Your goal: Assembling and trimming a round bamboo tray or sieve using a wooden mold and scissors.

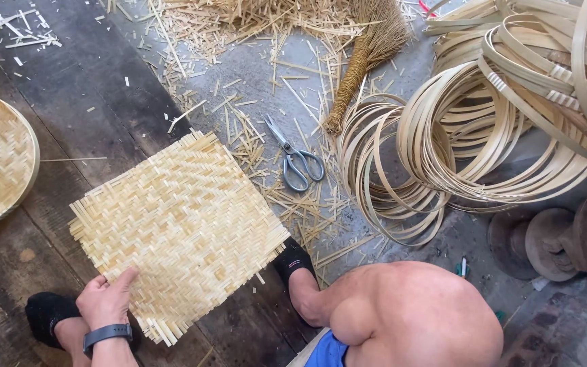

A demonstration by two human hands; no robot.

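The woven bamboo mat (178, 228) lay flat on the dark plank floor (96, 102), turned so that its corners pointed roughly up, down and to the sides like a diamond. It was pale straw-coloured, plaited from flat strips in a herringbone pattern, roughly square, with loose strip ends sticking out unevenly along all four edges. The left hand (108, 299) rested fingers-down on its near left edge, close to the lower corner.
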